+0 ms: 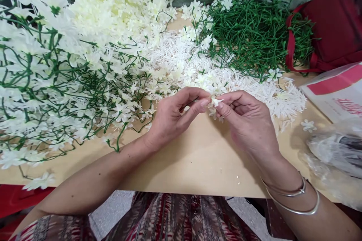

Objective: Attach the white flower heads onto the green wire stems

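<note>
My left hand (181, 115) and my right hand (246, 120) meet above the table, fingertips pinched close together. Between them is a small white artificial flower (215, 101). The right thumb and forefinger press on its petals, while the left thumb and forefinger grip it from the other side. What exactly the left fingertips hold is mostly hidden, probably the flower's base or stem. Just behind the hands spreads a heap of thin white stamen pieces (181, 54). To the left lies a big mass of white flowers on green stems (70, 86).
Cream petals (113, 3) are piled at the back. Bare green plastic stems (251, 34) lie back right, beside a dark red bag (333, 26). A white and pink box (336, 90) and a clear plastic bag (339, 150) sit on the right of the wooden table (181, 169).
</note>
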`<move>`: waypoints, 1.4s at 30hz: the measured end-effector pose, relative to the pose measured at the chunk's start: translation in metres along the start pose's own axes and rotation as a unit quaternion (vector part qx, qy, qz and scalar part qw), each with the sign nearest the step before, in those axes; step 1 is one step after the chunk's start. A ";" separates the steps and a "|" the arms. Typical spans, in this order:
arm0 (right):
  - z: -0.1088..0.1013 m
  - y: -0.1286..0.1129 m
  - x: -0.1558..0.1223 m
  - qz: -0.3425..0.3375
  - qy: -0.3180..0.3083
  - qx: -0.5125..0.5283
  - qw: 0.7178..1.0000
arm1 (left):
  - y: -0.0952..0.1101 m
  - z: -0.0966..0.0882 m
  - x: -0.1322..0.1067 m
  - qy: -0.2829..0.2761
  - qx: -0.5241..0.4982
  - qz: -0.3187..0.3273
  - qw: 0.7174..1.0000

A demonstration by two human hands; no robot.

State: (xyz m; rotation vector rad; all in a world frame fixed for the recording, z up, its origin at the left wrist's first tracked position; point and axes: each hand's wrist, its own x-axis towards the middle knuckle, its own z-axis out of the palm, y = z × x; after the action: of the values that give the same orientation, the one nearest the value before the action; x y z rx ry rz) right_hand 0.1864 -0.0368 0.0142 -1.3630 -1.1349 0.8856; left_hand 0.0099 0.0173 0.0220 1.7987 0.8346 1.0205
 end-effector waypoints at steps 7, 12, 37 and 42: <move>0.001 0.001 -0.002 -0.021 -0.025 -0.020 0.999 | 0.002 -0.004 0.001 -0.014 -0.003 -0.012 1.000; 0.001 0.001 -0.008 0.008 -0.028 0.001 1.000 | 0.004 -0.003 -0.001 -0.040 -0.068 -0.079 0.994; -0.006 0.008 -0.006 -0.168 -0.046 -0.071 0.982 | 0.003 0.002 -0.009 -0.060 -0.213 -0.183 0.958; -0.005 0.003 -0.006 -0.181 -0.023 -0.076 0.980 | 0.009 -0.001 -0.006 -0.040 -0.208 -0.148 0.966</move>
State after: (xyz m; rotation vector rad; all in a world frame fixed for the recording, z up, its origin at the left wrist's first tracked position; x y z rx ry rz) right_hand 0.1902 -0.0437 0.0116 -1.2090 -1.4546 0.5778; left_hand 0.0074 0.0092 0.0290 1.3066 0.7466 0.8464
